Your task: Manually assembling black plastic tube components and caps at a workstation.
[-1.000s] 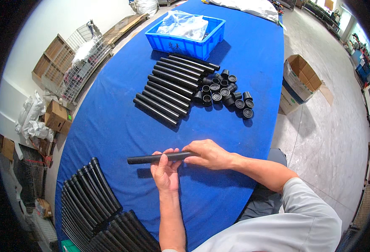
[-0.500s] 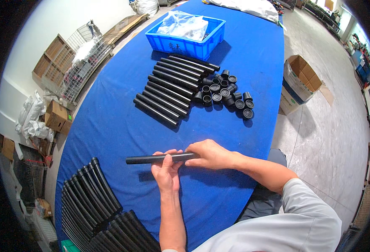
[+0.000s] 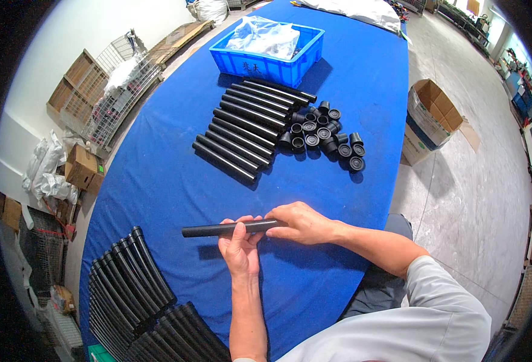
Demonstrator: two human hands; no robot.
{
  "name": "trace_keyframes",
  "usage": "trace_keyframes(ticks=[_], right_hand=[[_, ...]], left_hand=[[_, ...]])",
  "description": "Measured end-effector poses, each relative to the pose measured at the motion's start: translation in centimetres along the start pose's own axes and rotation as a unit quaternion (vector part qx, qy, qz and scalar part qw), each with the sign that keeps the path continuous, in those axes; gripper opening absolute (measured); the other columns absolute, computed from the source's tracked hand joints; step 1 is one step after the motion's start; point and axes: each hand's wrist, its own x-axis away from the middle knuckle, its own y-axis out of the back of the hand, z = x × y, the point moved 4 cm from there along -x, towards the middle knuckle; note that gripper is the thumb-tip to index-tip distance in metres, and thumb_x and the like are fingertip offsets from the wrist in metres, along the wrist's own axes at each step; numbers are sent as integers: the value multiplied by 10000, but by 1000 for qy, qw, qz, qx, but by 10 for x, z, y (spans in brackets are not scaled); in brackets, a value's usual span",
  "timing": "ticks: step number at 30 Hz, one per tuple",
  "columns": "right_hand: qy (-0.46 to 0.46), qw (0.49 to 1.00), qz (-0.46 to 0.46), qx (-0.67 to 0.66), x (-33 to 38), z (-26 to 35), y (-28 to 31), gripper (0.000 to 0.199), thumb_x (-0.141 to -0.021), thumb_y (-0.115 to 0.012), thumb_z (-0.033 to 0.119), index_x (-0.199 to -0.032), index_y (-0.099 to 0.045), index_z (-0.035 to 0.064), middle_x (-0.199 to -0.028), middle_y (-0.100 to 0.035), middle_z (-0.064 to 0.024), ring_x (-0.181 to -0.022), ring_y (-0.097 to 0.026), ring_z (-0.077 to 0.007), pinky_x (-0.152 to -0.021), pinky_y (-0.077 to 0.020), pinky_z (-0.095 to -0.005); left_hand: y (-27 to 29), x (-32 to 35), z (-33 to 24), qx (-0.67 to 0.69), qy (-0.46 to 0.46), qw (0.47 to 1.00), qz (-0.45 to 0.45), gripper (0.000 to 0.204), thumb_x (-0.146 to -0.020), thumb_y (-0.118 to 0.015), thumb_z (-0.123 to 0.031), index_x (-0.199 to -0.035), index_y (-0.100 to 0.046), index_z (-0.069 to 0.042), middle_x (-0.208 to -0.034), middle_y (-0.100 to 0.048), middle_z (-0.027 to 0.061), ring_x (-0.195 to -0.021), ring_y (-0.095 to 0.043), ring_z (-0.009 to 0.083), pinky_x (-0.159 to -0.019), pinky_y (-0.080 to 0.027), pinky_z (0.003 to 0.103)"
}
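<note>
A black tube (image 3: 208,230) is held level above the blue tablecloth, its free end pointing left. My left hand (image 3: 240,246) is closed around its middle, thumb on the near side and fingers behind. My right hand (image 3: 302,223) wraps over the tube's right end and hides it, so whether a cap sits there cannot be seen. Beyond my hands lies a row of black tubes (image 3: 242,131), side by side. To the right of that row, several black end caps (image 3: 311,140) are heaped loosely, some upright and some on their sides.
A blue plastic crate (image 3: 257,67) with a clear plastic bag stands at the far side. More black tubes (image 3: 130,271) lie in stacked rows at the near left. An open cardboard box (image 3: 426,130) is on the floor beyond the table's right edge.
Both hands and the tube have shifted very slightly, with the grip unchanged. Everything else stays in place.
</note>
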Motion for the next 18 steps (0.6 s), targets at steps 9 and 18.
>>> trace_keyframes(ticks=[9, 18], right_hand=[[86, 972, -83, 203, 5, 8, -5, 302, -849, -663, 268, -984, -607, 4, -810, -614, -185, -778, -628, -351, -677, -500, -443], [43, 993, -45, 99, 0, 9, 5, 307, -844, -681, 257, -1020, -622, 12, -853, -619, -176, -814, -623, -355, -714, -500, -423]], left_hand=[[0, -1, 2, -34, -5, 999, -19, 256, -901, -640, -54, -1102, -481, -66, -1039, -653, 214, -965, -670, 358, -755, -618, 467], [1, -1, 3, 8, 25, 1000, -16, 290, -905, -626, -39, -1150, -476, -76, -1052, -650, 226, -986, -662, 378, -766, -615, 487]])
